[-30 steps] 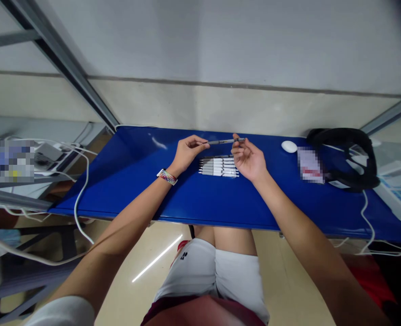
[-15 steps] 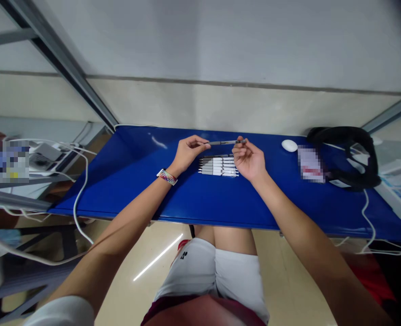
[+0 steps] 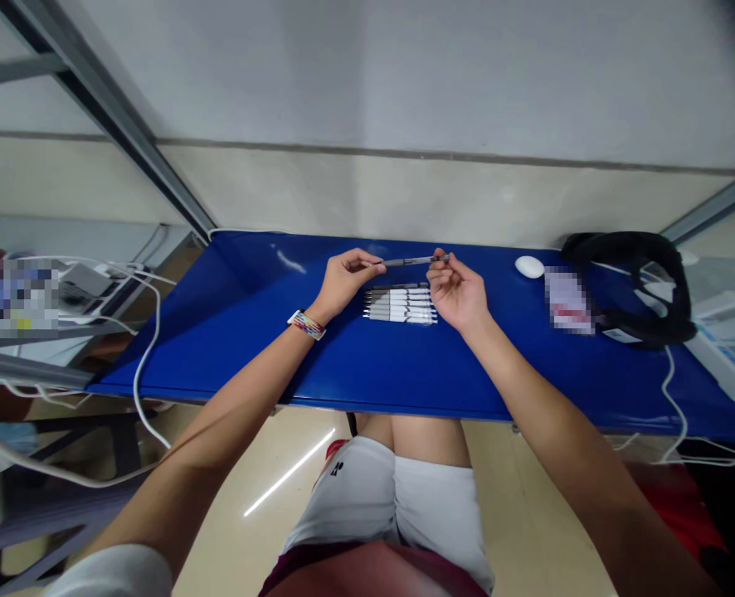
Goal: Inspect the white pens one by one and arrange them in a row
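Between my two hands a slim grey pen (image 3: 408, 261) is held level, a little beyond a row of other pens. My left hand (image 3: 345, 282) pinches its left end between thumb and fingers. At the other end, the dark tip of the pen sits in the closed fingers of my right hand (image 3: 458, 290). Just below lie several white-and-grey pens (image 3: 400, 305), side by side and parallel on the blue table (image 3: 367, 365). My right hand is close to their right ends and hides part of the upper ones.
A white oval object (image 3: 530, 267) lies to the right, beside a blurred pale packet (image 3: 567, 300). Farther right is a black headset-like strap (image 3: 675, 282). White cables (image 3: 147, 365) hang over the table's left edge, and a pale wall (image 3: 405, 186) rises behind.
Almost nothing differs. Both hands keep their hold on the pen at nearly the same spot, and the row of pens lies as before.
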`<state>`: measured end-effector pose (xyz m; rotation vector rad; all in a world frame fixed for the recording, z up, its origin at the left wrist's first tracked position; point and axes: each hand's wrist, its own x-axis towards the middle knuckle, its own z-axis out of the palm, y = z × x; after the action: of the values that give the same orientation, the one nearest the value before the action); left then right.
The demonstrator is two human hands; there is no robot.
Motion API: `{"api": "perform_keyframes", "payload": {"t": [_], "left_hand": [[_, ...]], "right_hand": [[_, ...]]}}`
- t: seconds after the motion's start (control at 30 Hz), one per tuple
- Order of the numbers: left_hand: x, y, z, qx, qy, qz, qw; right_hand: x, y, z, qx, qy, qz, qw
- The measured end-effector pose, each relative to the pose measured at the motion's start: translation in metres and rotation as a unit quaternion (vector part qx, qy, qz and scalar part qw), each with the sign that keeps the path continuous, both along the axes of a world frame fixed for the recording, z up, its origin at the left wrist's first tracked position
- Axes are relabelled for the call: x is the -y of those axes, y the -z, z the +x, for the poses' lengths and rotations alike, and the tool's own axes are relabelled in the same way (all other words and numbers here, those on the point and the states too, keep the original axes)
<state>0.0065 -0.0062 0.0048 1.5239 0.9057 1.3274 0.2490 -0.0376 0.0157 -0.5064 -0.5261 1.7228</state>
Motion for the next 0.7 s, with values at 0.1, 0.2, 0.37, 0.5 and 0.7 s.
{"api": "perform_keyframes", "payload": {"t": [0.1, 0.2, 0.37, 0.5, 0.7], "left_hand": [[0.0000, 0.0001, -0.0001, -0.003, 0.000, 0.004, 1.000], [-0.0003, 0.0007, 0.0001, -0.003, 0.000, 0.001, 1.000], [-0.0018, 0.0022, -0.0006, -0.002, -0.002, 0.001, 1.000], [-0.0023, 0.0030, -0.0009, -0.006, -0.003, 0.006, 1.000], [0.0001, 0.0012, 0.0014, -0.004, 0.006, -0.002, 1.000]], "right_hand": [[-0.0013, 0.0017, -0.0005, 0.002, -0.006, 0.026, 1.000], [-0.0013, 0.0021, -0.0005, 0.014, -0.005, 0.034, 0.999], [0.0030, -0.0026, -0.0006, 0.030, 0.014, 0.013, 0.999], [0.0051, -0.0046, -0.0010, 0.020, 0.016, 0.000, 1.000], [0.0053, -0.0032, 0.0007, 0.000, 0.002, 0.023, 1.000]]}}
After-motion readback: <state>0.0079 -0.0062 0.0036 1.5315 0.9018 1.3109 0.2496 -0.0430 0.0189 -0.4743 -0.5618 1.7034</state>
